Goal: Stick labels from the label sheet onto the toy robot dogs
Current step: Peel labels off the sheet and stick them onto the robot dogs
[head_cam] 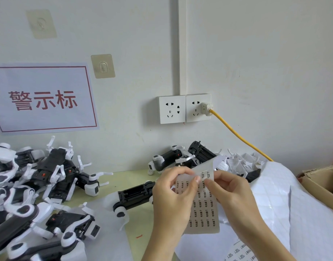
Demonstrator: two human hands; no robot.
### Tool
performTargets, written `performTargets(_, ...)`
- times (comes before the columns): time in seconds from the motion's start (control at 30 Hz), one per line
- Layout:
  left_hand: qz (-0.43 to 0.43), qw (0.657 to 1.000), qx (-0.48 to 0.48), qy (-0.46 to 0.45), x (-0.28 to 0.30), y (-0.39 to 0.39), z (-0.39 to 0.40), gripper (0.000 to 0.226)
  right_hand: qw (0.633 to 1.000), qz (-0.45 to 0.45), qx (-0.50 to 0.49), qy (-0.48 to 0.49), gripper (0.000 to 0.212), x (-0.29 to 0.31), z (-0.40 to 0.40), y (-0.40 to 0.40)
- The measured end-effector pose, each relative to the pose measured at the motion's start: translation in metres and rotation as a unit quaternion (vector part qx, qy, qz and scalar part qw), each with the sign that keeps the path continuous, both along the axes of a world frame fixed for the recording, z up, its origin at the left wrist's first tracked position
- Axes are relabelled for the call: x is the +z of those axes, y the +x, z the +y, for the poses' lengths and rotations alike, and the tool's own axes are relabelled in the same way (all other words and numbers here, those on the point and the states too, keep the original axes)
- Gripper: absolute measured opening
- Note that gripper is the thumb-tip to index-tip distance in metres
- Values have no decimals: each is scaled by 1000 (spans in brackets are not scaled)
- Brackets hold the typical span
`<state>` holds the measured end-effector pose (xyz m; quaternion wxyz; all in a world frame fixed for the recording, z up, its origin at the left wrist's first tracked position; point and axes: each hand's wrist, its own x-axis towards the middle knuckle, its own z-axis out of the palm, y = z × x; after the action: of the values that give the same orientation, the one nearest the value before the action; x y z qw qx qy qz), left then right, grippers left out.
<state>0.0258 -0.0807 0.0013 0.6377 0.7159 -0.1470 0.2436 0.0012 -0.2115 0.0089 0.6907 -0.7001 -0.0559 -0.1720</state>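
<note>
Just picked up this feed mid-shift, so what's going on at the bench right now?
A person is holding a label sheet up in both hands. The left hand and right hand pinch near its top edge, where the backing curls over, apparently peeling a label. One toy robot dog lies on the table just behind the sheet. A pile of dogs sits at left, and another pile is against the wall. No label is on a dog yet in this step.

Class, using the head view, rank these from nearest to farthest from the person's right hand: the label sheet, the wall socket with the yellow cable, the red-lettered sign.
1. Label sheet: pinched in the right hand itself.
2. Wall socket: on the wall above the hand.
3. Red-lettered sign: far left on the wall.
</note>
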Motion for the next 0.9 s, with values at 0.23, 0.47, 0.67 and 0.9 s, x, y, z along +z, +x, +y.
performTargets(0.23,-141,973,91,156,-3,2,-2,11,998,9,-46,-36,23,-2,2,4)
performTargets(0.47,-139,964,61,217,-4,0,-4,13,994,-17,-56,-87,27,-4,1,5)
performTargets(0.67,-133,952,54,271,-4,0,-1,13,986,-26,-39,-160,28,-2,-4,2)
performTargets(0.9,-134,950,52,276,-3,2,0,10,981,-20,-32,-190,27,-1,-5,-1)
